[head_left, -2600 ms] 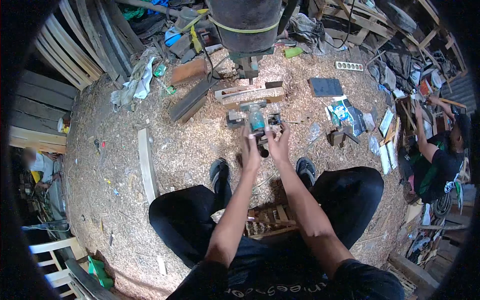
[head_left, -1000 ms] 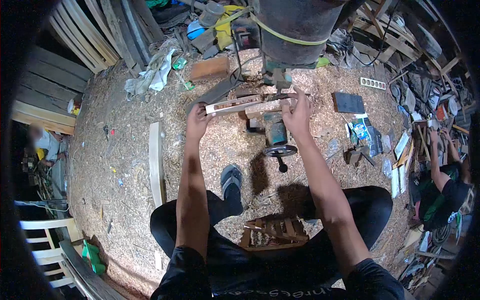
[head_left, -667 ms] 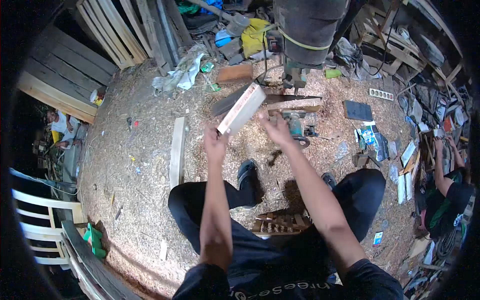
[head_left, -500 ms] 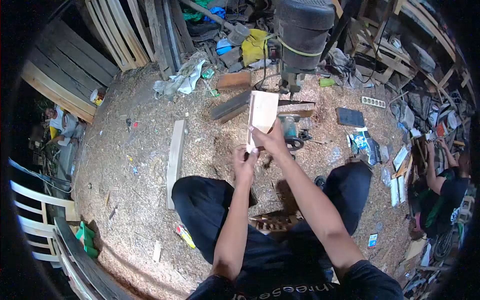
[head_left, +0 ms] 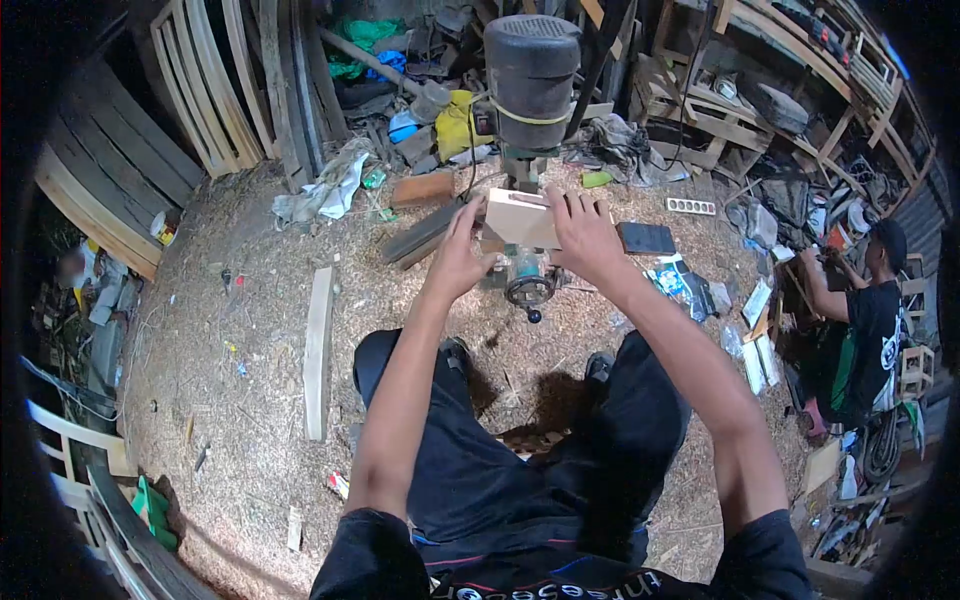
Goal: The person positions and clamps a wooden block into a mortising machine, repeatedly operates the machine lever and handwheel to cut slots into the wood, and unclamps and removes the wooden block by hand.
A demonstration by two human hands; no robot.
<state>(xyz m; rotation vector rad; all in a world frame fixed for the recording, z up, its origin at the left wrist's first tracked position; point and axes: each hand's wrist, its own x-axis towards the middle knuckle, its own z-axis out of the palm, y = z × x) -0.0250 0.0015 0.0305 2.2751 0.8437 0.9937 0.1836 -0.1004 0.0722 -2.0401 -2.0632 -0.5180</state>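
Observation:
A pale wooden board (head_left: 522, 226) with a slot along its upper edge lies crosswise at the machine, below its dark motor (head_left: 532, 85). My left hand (head_left: 460, 258) grips the board's left end, fingers pointing up along it. At the right end, my right hand (head_left: 585, 238) holds the board with its fingers over the top. Just beneath the board is a handwheel (head_left: 528, 291) with a dark knob. The board hides part of the machine, including any bit behind it.
A long pale plank (head_left: 318, 350) lies on the shaving-covered floor at left. Dark timber (head_left: 415, 240), a brick-coloured block (head_left: 422, 188) and a dark slab (head_left: 646, 238) surround the machine. Another person (head_left: 865, 310) crouches at far right; someone else sits at far left.
The board has turned from upright to crosswise and moved against the machine. My hands have gone from its lower end to opposite ends. The view has shifted to the right.

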